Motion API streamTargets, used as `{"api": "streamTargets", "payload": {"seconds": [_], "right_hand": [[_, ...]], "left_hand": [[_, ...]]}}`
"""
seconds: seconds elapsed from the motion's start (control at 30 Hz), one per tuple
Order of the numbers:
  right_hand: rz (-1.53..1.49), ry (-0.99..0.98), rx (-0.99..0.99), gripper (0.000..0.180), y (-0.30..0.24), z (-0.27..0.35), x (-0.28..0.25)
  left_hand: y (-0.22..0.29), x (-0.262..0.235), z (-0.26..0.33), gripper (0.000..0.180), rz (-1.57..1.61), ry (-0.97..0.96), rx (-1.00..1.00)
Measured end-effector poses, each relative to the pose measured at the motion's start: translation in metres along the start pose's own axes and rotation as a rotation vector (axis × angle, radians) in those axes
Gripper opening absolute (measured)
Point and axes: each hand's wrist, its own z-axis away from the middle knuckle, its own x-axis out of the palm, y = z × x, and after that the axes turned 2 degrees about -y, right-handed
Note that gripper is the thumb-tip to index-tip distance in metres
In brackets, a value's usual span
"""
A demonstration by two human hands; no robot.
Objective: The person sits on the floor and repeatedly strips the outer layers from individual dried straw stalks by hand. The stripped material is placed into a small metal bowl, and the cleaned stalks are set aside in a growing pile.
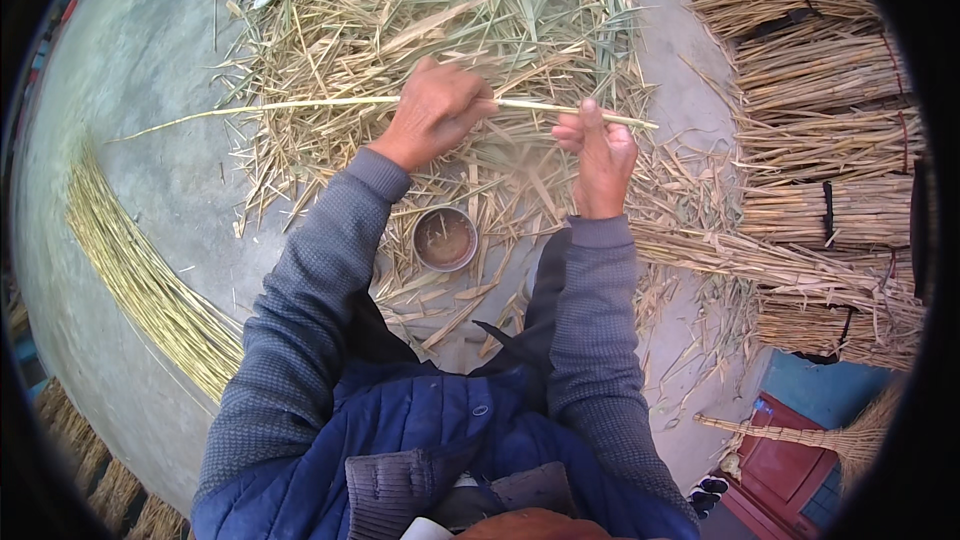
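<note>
A long, thin, pale yellow-green stalk [330,102] stretches across in front of me, its tapering tip out to the left. My left hand [435,110] is closed round the stalk near its middle, knuckles up. Near the thicker right end, my right hand [600,152] pinches it between thumb and fingers. Below the stalk lies a wide heap of dry peeled leaves and husks [340,30], greener toward the top right. A small round metal bowl [445,239] sits among the scraps between my legs, with something brownish inside that I cannot make out.
To my left a bunch of yellow-green stalks [150,270] lies on the concrete floor [130,70]. Tied bundles of dry stalks [820,145] line the right side, with loose unpeeled stalks [720,250] beside them. A broom [850,440] and a red door-like panel [780,450] are at lower right.
</note>
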Motion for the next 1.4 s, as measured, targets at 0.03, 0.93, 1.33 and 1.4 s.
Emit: {"api": "streamTargets", "payload": {"seconds": [0.03, 0.93, 1.33, 1.4], "right_hand": [[0.000, -0.050, -0.003, 0.045, -0.001, 0.002, 0.000], [-0.064, -0.319, -0.008, 0.023, -0.003, 0.011, 0.003], [-0.389, -0.087, 0.492, 0.045, 0.017, -0.025, -0.037], [-0.189, -0.105, 0.317, 0.051, 0.008, -0.010, -0.035]], "left_hand": [[0.000, -0.001, 0.000, 0.017, 0.082, -0.024, -0.019], [-0.004, -0.042, -0.004, 0.024, 0.852, -0.393, -0.585], [-0.006, -0.044, 0.001, 0.023, 0.439, -0.208, -0.361], [-0.011, -0.039, 0.002, 0.022, 0.359, -0.200, -0.334]]}}
